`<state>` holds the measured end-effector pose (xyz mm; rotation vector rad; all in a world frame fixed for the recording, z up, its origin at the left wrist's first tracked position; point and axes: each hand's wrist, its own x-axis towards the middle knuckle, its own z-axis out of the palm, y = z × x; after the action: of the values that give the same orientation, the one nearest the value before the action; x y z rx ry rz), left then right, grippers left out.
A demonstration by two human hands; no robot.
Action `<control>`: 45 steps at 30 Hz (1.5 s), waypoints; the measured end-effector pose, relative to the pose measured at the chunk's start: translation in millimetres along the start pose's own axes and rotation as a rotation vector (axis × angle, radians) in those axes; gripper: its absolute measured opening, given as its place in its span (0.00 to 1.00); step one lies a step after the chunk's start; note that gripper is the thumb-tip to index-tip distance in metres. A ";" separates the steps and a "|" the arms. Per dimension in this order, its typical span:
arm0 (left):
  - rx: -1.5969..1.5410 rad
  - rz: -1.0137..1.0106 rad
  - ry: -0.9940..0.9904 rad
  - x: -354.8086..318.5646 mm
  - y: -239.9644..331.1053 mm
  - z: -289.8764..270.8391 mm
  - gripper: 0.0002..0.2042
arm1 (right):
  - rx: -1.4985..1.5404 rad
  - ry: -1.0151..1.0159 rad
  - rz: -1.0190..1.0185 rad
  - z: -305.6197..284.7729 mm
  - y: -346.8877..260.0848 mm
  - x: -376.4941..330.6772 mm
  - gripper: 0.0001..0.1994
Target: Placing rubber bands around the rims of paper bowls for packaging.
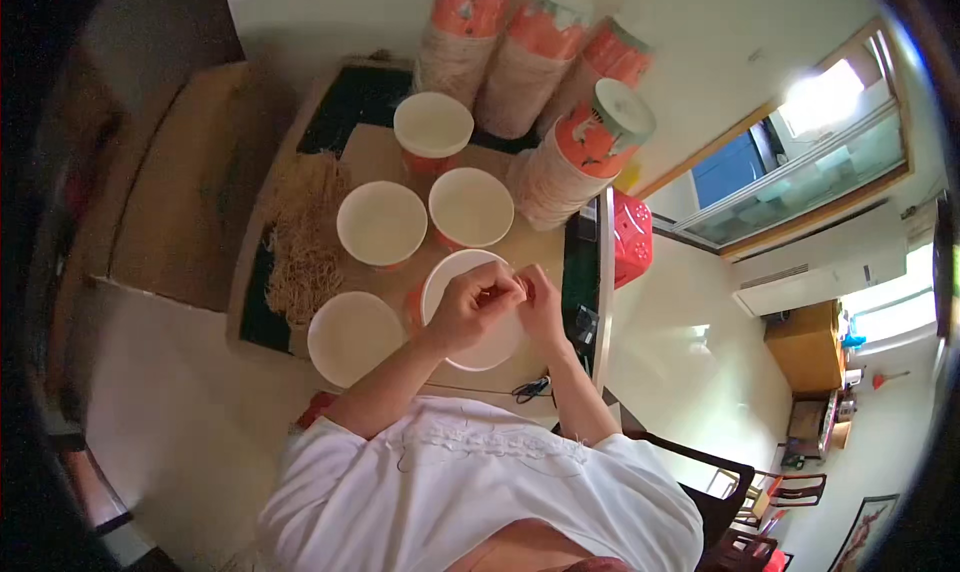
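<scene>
White shirt on the wearer fills the bottom centre of the frame. Just above it, at the picture's centre, the left hand and right hand meet, fingers curled with tips together; whether they pinch anything, I cannot tell. Below them sits an open white tub. Four similar tubs stand left and above, beside a tangled heap of tan strands at centre left. Tall tub stacks rise at top centre.

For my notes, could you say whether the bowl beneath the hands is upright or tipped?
Upright: the bowl has its round, open mouth facing up.
</scene>
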<state>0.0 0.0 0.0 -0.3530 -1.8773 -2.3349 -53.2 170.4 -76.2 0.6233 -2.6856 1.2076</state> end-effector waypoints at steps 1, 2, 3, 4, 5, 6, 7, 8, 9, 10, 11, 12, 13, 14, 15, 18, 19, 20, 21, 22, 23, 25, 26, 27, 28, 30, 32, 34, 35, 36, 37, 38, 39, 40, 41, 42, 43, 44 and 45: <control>-0.018 0.002 -0.023 7.5 4.5 1.2 0.04 | 0.124 -0.023 0.108 -12.5 -3.5 3.3 0.09; -0.035 0.004 -0.045 15.6 10.8 2.7 0.04 | 0.250 -0.047 0.214 -27.2 -7.6 7.9 0.08; -0.020 0.021 -0.069 32.8 27.6 -7.4 0.04 | 0.268 -0.154 0.285 -38.4 -19.0 22.6 0.08; 0.043 0.099 -0.099 38.6 44.5 -2.2 0.04 | 0.273 -0.290 0.372 -63.0 -24.7 20.9 0.08; 0.120 0.193 -0.128 51.0 57.0 -0.4 0.04 | 0.384 -0.474 0.426 -86.4 -26.3 32.9 0.05; 0.134 0.202 -0.120 60.7 65.8 2.8 0.04 | 0.384 -0.474 0.381 -105.5 -31.3 43.4 0.06; 0.232 0.367 -0.133 74.7 71.4 8.2 0.04 | 0.375 -0.450 0.347 -123.7 -31.8 52.2 0.06; 0.331 0.535 -0.142 89.6 79.2 13.5 0.04 | 0.470 -0.313 0.221 -135.4 -22.2 65.2 0.07; 0.331 0.546 -0.154 104.3 88.6 21.5 0.04 | 0.378 -0.216 0.218 -153.1 -16.3 81.1 0.08; 0.318 0.527 -0.186 116.3 103.1 29.1 0.04 | 0.292 -0.123 0.214 -170.1 -15.8 99.3 0.09; 0.309 0.507 -0.215 128.5 114.5 36.7 0.03 | 0.231 -0.038 0.137 -186.0 -18.9 119.8 0.12; 0.405 0.568 -0.210 144.4 121.8 42.7 0.03 | 0.174 0.046 0.055 -199.8 -24.3 143.6 0.15; 0.418 0.582 -0.220 159.5 123.3 53.0 0.03 | 0.219 0.151 -0.128 -211.1 -30.6 166.0 0.18; 0.508 0.650 -0.184 173.6 125.8 64.4 0.03 | 0.267 0.256 -0.319 -220.1 -33.8 188.9 0.20; 0.600 0.722 -0.149 187.4 127.9 76.9 0.03 | 0.266 0.297 -0.303 -230.8 -22.7 211.9 0.22; 0.822 0.735 -0.086 229.7 98.1 101.8 0.03 | 0.226 0.392 -0.272 -246.7 30.5 281.3 0.25; 0.896 0.746 -0.033 245.3 79.9 102.3 0.04 | 0.251 0.405 -0.305 -244.7 37.1 298.8 0.25; 1.012 0.818 0.011 258.5 56.9 96.1 0.05 | 0.169 0.480 -0.441 -236.4 27.4 307.3 0.24; 1.044 0.792 -0.020 268.7 35.2 105.4 0.05 | 0.245 0.463 -0.447 -234.1 64.0 320.5 0.24; 1.067 0.770 -0.058 280.2 12.7 117.6 0.05 | 0.310 0.452 -0.449 -232.6 107.5 336.2 0.23; 1.049 0.741 -0.053 284.4 -14.4 111.8 0.06 | 0.268 0.473 -0.427 -215.0 119.1 339.0 0.23; 1.155 0.711 -0.101 277.5 -47.3 112.7 0.05 | 0.302 0.430 -0.247 -185.3 158.4 335.6 0.22; 1.236 0.685 -0.144 275.5 -60.4 115.5 0.05 | 0.509 0.384 -0.242 -169.6 177.8 335.7 0.21; 1.235 0.680 -0.160 275.6 -70.6 120.9 0.05 | 0.708 0.347 -0.226 -155.2 200.0 335.2 0.21; 1.248 0.677 -0.200 274.3 -82.5 131.6 0.06 | 0.382 0.338 -0.260 -147.6 243.2 329.0 0.21; 1.289 0.644 -0.222 270.3 -96.8 126.8 0.06 | 0.628 0.264 -0.273 -133.6 254.2 324.2 0.21; 1.337 0.532 -0.279 264.8 -111.5 126.3 0.08 | 0.741 0.285 -0.299 -136.4 273.9 315.2 0.20; 1.379 0.558 -0.295 262.4 -115.1 121.9 0.09 | 0.886 0.418 -0.231 -162.7 259.0 307.5 0.19; 1.433 0.587 -0.272 256.1 -116.4 114.5 0.10 | 0.626 0.495 -0.262 -174.2 220.6 299.1 0.18; 1.434 0.567 -0.276 250.7 -116.9 113.5 0.10 | 0.633 0.485 -0.247 -191.8 182.4 289.4 0.18; 1.449 0.600 -0.289 244.9 -116.7 111.9 0.11 | 0.509 0.480 -0.310 -207.4 143.1 282.8 0.18; 1.459 0.637 -0.300 239.7 -114.2 114.2 0.11 | 0.380 0.470 -0.375 -221.6 111.5 280.1 0.18; 1.450 0.620 -0.313 233.8 -107.2 115.8 0.11 | 0.381 0.464 -0.354 -230.3 84.1 280.0 0.18; 1.451 0.648 -0.240 224.8 -96.3 111.9 0.11 | 0.217 0.372 -0.448 -229.9 55.5 285.4 0.16; 1.434 0.691 -0.145 219.4 -102.9 123.5 0.12 | 0.029 0.272 -0.558 -233.5 54.6 287.2 0.15; 1.427 0.678 -0.142 211.6 -94.3 122.7 0.12 | 0.029 0.258 -0.553 -232.8 53.9 291.7 0.15; 1.385 0.582 -0.170 192.7 -92.4 114.9 0.12 | -0.170 0.192 -0.570 -222.4 60.8 288.8 0.15; 1.341 0.486 -0.193 173.4 -91.0 103.1 0.13 | -0.367 0.120 -0.591 -213.0 66.0 284.1 0.14; 1.325 0.418 -0.166 150.8 -84.2 81.5 0.13 | -0.354 0.026 -0.565 -205.5 64.8 278.3 0.14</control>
<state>-157.4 105.3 -24.3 -0.6355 -2.5681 -0.5299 -342.5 273.2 95.9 1.1767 -2.3573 0.5755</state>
